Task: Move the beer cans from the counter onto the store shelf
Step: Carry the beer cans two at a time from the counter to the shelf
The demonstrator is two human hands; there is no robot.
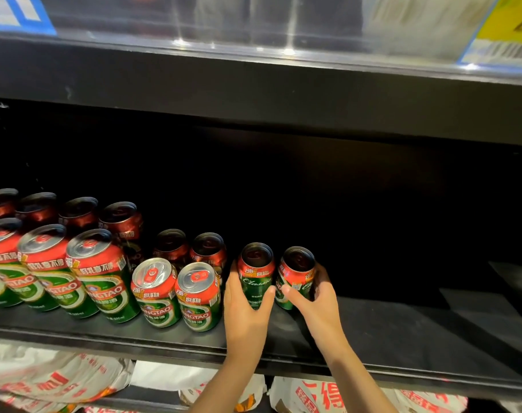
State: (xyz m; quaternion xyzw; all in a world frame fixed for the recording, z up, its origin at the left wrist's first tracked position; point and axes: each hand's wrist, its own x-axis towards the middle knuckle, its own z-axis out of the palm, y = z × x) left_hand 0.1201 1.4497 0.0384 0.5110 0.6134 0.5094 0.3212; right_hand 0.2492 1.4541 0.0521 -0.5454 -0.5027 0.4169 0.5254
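Note:
Two green-and-red beer cans stand upright on the black shelf [388, 332], deep in its middle. My left hand [245, 314] wraps the left can [256, 272], fingers round its lower half. My right hand [319, 305] grips the right can [297, 271] beside it; the two cans nearly touch. To their left stand two short cans [198, 296] in the front row, two more behind them, and then several tall cans [102, 278] in two rows running to the left edge.
The shelf's right half is bare and dark. An upper shelf edge [253, 84] with price labels [507, 28] overhangs close above. Below the shelf lie white packages with red print [60, 380].

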